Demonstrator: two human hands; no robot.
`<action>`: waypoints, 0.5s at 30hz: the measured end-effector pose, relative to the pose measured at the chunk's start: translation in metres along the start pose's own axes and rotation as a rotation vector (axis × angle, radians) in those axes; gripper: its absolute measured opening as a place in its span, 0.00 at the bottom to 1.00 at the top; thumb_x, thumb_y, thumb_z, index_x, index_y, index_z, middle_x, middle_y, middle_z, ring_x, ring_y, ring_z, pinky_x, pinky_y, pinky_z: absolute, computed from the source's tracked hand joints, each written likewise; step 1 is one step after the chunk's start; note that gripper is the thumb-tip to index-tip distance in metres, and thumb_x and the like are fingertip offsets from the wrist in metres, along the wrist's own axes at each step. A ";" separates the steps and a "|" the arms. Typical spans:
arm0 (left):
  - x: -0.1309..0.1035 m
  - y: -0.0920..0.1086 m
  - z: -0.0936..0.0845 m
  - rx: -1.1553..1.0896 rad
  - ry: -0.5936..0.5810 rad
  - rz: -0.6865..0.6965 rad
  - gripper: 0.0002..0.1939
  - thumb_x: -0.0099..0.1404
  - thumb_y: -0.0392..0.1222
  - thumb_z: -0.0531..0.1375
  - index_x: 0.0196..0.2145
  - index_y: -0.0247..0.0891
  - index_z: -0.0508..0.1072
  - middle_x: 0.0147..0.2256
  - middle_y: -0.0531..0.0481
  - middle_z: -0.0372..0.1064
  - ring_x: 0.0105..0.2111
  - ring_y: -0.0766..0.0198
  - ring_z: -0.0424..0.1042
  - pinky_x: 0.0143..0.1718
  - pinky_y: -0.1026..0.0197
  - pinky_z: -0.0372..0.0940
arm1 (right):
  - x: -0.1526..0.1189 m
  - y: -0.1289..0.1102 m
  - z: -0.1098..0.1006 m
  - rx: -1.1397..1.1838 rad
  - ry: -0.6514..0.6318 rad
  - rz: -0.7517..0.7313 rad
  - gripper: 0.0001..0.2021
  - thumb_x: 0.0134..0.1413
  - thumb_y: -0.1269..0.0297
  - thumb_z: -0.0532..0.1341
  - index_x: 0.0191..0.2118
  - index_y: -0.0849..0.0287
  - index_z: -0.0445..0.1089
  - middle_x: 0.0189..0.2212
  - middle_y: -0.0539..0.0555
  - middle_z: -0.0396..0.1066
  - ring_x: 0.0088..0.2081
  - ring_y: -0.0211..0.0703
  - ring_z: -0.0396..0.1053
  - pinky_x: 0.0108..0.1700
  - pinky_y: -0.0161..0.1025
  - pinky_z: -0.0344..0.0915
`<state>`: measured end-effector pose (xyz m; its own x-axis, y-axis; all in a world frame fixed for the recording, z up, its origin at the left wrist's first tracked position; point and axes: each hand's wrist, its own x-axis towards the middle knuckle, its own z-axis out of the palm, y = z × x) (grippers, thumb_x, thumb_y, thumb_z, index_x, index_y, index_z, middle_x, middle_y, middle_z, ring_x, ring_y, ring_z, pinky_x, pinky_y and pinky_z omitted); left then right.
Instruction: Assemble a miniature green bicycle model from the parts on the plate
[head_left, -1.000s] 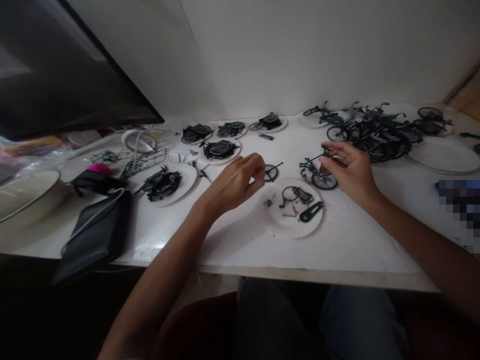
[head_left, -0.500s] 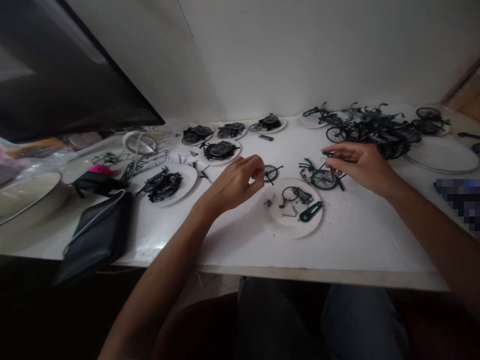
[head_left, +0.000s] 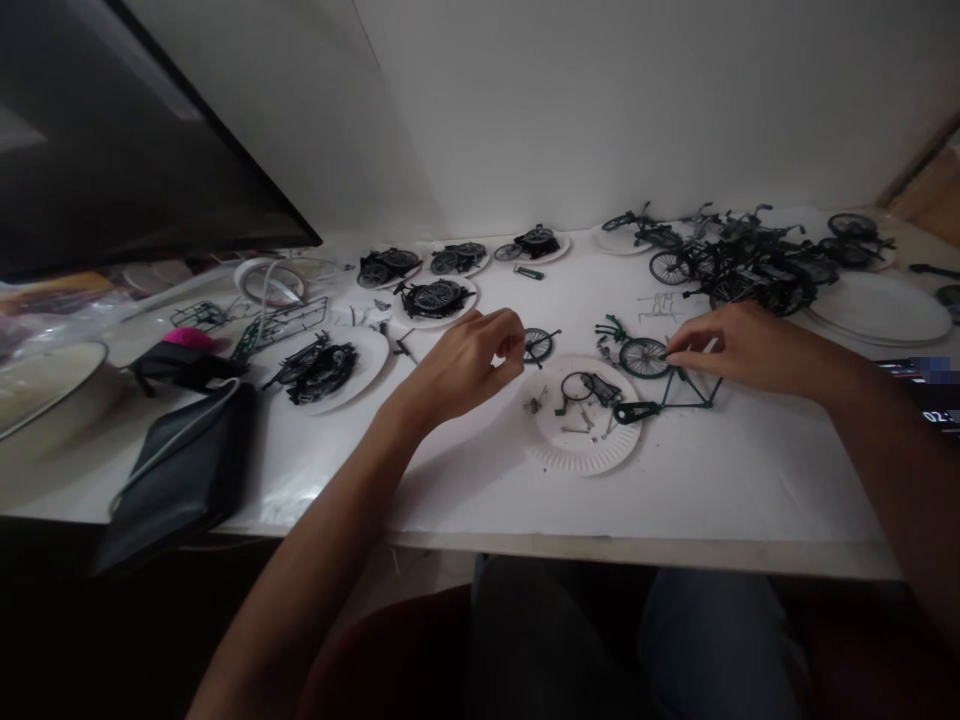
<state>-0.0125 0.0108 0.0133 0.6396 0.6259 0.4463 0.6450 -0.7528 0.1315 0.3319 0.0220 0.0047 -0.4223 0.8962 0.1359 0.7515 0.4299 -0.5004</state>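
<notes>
My right hand (head_left: 731,348) pinches the upper end of a small dark green toy bicycle frame (head_left: 686,404). This frame slants beside the near paper plate (head_left: 551,455), and a dark chain guard (head_left: 637,411) at its left end overlaps the plate's rim. Just behind lies a front wheel with fork and handlebar (head_left: 643,356). My left hand (head_left: 480,358) is closed with curled fingers, next to a small spoked wheel (head_left: 538,345); anything inside its grip is hidden. Small loose parts (head_left: 589,390), among them a black ring and metal pins, rest on the plate.
A pile of toy bicycles (head_left: 750,265) stands at the back right beside white plates (head_left: 877,308). Left and behind are more plates of black bicycle parts (head_left: 435,297). A black pouch (head_left: 184,470), a bowl (head_left: 52,390) and a monitor (head_left: 135,150) occupy the left.
My right hand has lowered and turned the frame, which now shows its length near the plate. The green guard seen on the plate no longer shows there. My left hand keeps its pose.
</notes>
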 end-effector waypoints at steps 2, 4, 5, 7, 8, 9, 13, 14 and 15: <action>0.000 -0.001 0.001 0.005 -0.008 -0.002 0.06 0.69 0.34 0.49 0.34 0.38 0.62 0.29 0.51 0.65 0.26 0.65 0.62 0.37 0.58 0.61 | -0.001 -0.002 0.001 -0.071 0.101 0.008 0.06 0.54 0.56 0.67 0.36 0.49 0.81 0.33 0.51 0.81 0.31 0.48 0.77 0.33 0.44 0.71; 0.000 0.000 0.000 0.007 -0.018 -0.004 0.05 0.69 0.34 0.49 0.34 0.38 0.62 0.29 0.51 0.65 0.27 0.64 0.62 0.37 0.58 0.60 | -0.002 -0.010 0.001 -0.096 0.198 0.009 0.05 0.55 0.59 0.67 0.37 0.49 0.81 0.34 0.51 0.81 0.32 0.49 0.77 0.36 0.45 0.71; 0.001 0.001 0.000 0.006 -0.028 -0.009 0.05 0.69 0.35 0.49 0.34 0.38 0.62 0.29 0.51 0.65 0.27 0.64 0.62 0.37 0.58 0.60 | -0.003 -0.016 0.000 -0.099 0.237 -0.003 0.05 0.55 0.60 0.66 0.37 0.49 0.81 0.35 0.51 0.81 0.33 0.50 0.77 0.37 0.45 0.71; 0.001 0.002 -0.001 0.004 -0.054 -0.027 0.06 0.69 0.34 0.49 0.33 0.38 0.62 0.29 0.50 0.65 0.27 0.64 0.62 0.37 0.58 0.60 | -0.006 -0.034 -0.001 -0.082 0.269 -0.053 0.06 0.57 0.61 0.65 0.37 0.51 0.80 0.37 0.53 0.81 0.36 0.50 0.77 0.40 0.46 0.71; 0.001 0.003 -0.002 0.003 -0.066 -0.037 0.06 0.68 0.34 0.49 0.33 0.38 0.62 0.29 0.50 0.65 0.27 0.64 0.62 0.37 0.58 0.59 | -0.008 -0.046 -0.001 -0.054 0.271 -0.090 0.06 0.58 0.61 0.64 0.38 0.53 0.80 0.38 0.53 0.81 0.37 0.50 0.77 0.40 0.45 0.71; 0.001 0.004 -0.002 0.001 -0.075 -0.045 0.05 0.68 0.34 0.49 0.33 0.38 0.62 0.29 0.50 0.65 0.27 0.64 0.62 0.37 0.58 0.59 | -0.011 -0.060 -0.001 0.006 0.254 -0.121 0.07 0.59 0.61 0.64 0.38 0.54 0.80 0.38 0.53 0.81 0.38 0.49 0.77 0.40 0.43 0.70; 0.002 0.002 -0.001 -0.021 -0.058 -0.055 0.05 0.66 0.32 0.50 0.32 0.38 0.61 0.27 0.52 0.63 0.26 0.64 0.60 0.35 0.58 0.58 | -0.037 -0.113 0.007 0.454 -0.168 -0.366 0.09 0.63 0.64 0.61 0.42 0.53 0.80 0.38 0.51 0.80 0.38 0.40 0.77 0.40 0.34 0.70; 0.002 0.002 0.000 -0.030 -0.049 -0.046 0.05 0.66 0.32 0.50 0.32 0.38 0.61 0.27 0.52 0.62 0.26 0.64 0.60 0.35 0.58 0.58 | -0.046 -0.122 0.011 0.569 -0.297 -0.418 0.10 0.65 0.65 0.60 0.44 0.53 0.79 0.39 0.51 0.80 0.39 0.38 0.77 0.42 0.33 0.70; 0.002 0.001 0.001 -0.036 -0.040 -0.035 0.05 0.66 0.33 0.50 0.32 0.38 0.60 0.27 0.53 0.61 0.25 0.64 0.60 0.34 0.59 0.58 | -0.056 -0.127 0.015 0.658 -0.403 -0.445 0.11 0.66 0.65 0.59 0.45 0.52 0.79 0.40 0.51 0.80 0.39 0.37 0.77 0.43 0.32 0.69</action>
<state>-0.0103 0.0116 0.0132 0.6334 0.6595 0.4048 0.6524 -0.7364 0.1791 0.2526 -0.0841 0.0475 -0.8454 0.5008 0.1857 0.0843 0.4685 -0.8794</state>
